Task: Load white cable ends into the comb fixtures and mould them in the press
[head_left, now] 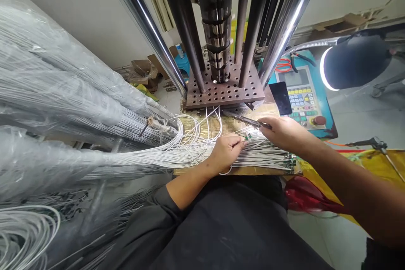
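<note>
My left hand (227,152) is closed in a pinch on a small green connector board (247,136) at the end of white cable, above the bundle. In my right hand (281,133) is a long slim metal tool (247,120), its exact kind unclear. The fingers are wrapped round its near end, and its far tip points left, under the front edge of the perforated plate (221,98). Below both hands a thick bundle of white cables (190,157) lies across the cardboard-covered worktop (234,170), with several green and black ends (288,163) at its right.
Steel columns (294,12) and a central shaft (218,29) rise from the plate. Plastic-wrapped cable bundles (63,80) crowd the left. To the right are a teal control box (322,109), a dark phone (281,98), red-handled scissors (284,66) and a lit lamp (357,62).
</note>
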Available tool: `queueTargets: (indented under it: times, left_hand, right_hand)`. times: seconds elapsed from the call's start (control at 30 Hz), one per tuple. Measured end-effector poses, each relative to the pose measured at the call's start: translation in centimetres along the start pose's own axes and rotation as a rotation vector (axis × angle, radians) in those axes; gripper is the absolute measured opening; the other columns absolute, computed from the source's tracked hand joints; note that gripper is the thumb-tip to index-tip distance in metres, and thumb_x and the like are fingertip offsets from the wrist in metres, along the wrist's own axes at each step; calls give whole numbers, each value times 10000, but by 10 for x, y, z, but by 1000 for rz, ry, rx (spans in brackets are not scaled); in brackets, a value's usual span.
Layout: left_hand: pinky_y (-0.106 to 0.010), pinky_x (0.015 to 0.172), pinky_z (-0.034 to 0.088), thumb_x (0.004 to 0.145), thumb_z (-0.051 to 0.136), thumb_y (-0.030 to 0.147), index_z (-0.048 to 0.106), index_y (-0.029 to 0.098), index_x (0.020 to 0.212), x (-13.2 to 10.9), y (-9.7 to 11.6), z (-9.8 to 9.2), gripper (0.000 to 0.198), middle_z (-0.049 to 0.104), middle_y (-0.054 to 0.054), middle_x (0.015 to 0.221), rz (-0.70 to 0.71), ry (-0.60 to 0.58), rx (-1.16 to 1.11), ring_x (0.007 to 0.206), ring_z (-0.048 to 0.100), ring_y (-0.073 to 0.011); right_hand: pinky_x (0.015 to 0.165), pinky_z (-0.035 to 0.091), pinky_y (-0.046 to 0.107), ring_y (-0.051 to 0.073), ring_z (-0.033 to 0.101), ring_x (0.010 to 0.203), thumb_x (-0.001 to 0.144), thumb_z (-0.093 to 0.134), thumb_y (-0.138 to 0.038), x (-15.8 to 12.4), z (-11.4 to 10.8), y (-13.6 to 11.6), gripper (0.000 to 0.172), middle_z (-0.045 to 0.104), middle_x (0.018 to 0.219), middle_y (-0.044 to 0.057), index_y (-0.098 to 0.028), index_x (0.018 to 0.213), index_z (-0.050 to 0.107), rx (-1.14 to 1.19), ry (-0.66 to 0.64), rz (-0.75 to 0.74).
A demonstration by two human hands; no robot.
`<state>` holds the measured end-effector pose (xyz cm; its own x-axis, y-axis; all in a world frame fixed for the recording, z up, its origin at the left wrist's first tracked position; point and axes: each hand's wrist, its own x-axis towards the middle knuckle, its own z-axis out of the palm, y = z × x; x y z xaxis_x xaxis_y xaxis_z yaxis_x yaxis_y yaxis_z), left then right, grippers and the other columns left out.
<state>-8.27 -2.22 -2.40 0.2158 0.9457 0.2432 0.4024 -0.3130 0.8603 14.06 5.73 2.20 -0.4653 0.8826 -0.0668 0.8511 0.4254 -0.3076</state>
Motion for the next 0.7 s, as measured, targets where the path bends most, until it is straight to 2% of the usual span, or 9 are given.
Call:
queueTargets:
  times: [0.1, 0.17, 0.27, 0.4, 0.7]
  left_hand:
    - [-282, 756, 492, 1002, 542, 238, 714, 169, 879, -10, -5, -1, 223, 675, -52, 805, 158, -36, 100, 774, 618, -163]
    - [-295, 793, 508, 994, 512, 173, 719, 158, 996, -14, -8, -2, 208, 701, -71, 882, 232, -61, 142, 832, 637, -176]
    - [-297, 777, 513, 981, 495, 135, 720, 153, 1003, -16, -10, -2, 227, 688, -63, 846, 265, -156, 225, 813, 633, -181]
    - [-299, 790, 510, 986, 493, 155, 723, 164, 1026, -15, -11, -5, 234, 684, -61, 858, 235, -278, 290, 831, 638, -187]
    - [-301, 827, 485, 1011, 448, 183, 714, 176, 995, -17, -7, -6, 267, 687, -78, 910, 184, -397, 341, 895, 630, -199]
  right_hand:
    - [892, 574, 370, 263, 731, 964, 927, 534, -403, -31, 19, -18, 397, 782, 1050, 69, -224, 1209, 748, 277, 65, 114]
    - [959, 573, 389, 268, 726, 1039, 919, 554, -437, -45, 33, -25, 434, 770, 1139, 71, -210, 1240, 740, 464, 112, 161]
    - [1009, 567, 387, 270, 716, 1093, 905, 584, -437, -56, 49, -29, 458, 753, 1197, 80, -181, 1254, 734, 657, 156, 178]
    - [1057, 547, 390, 271, 704, 1133, 902, 590, -421, -58, 58, -26, 466, 741, 1227, 80, -177, 1275, 725, 697, 178, 156]
    - [1068, 547, 424, 283, 692, 1165, 923, 583, -406, -63, 64, -19, 437, 730, 1254, 54, -220, 1297, 713, 681, 120, 112]
